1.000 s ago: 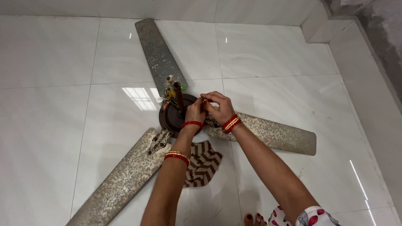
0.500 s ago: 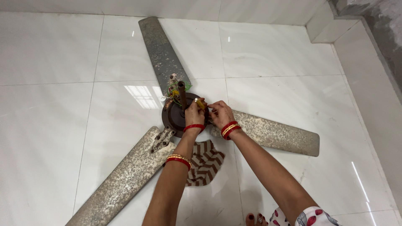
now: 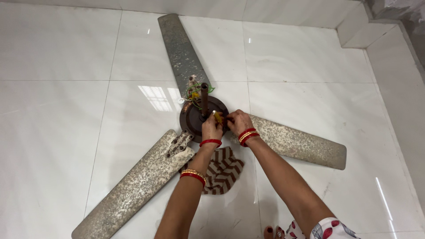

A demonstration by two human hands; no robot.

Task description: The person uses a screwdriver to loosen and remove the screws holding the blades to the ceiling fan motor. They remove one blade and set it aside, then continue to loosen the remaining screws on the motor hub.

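**Q:** On the white tiled floor [image 3: 66,110], what lies under the hands?

**A:** An old ceiling fan, taken down and laid flat. Its dark round motor hub [image 3: 195,119] sits near the centre of the view, with a brown downrod [image 3: 204,95] standing up from it and a tangle of green and yellow wires [image 3: 195,92] just beside the rod. Three speckled, worn blades spread from the hub: the far blade [image 3: 181,53] points away from the person, the left blade [image 3: 133,186] runs toward the lower left, and the right blade [image 3: 296,144] runs toward the right.

**Q:** How do the hands stand?

**A:** Both are at the near edge of the hub. The left hand [image 3: 211,129] is closed round a yellow-handled tool [image 3: 217,117], whose handle shows above the fingers; the tip is hidden. The right hand [image 3: 239,121] is curled, fingers bent down against the hub where the right blade joins it. Whether it grips anything cannot be told, since the fingertips are hidden from view.

**Q:** What else is close by?

**A:** A brown-and-cream zigzag cloth [image 3: 223,170] lies on the floor between the forearms, just beside the root of the left blade and near the hub. Red and gold bangles [image 3: 245,135] circle both wrists. At the lower edge a patterned garment [image 3: 327,228] and painted toes [image 3: 272,231] show.
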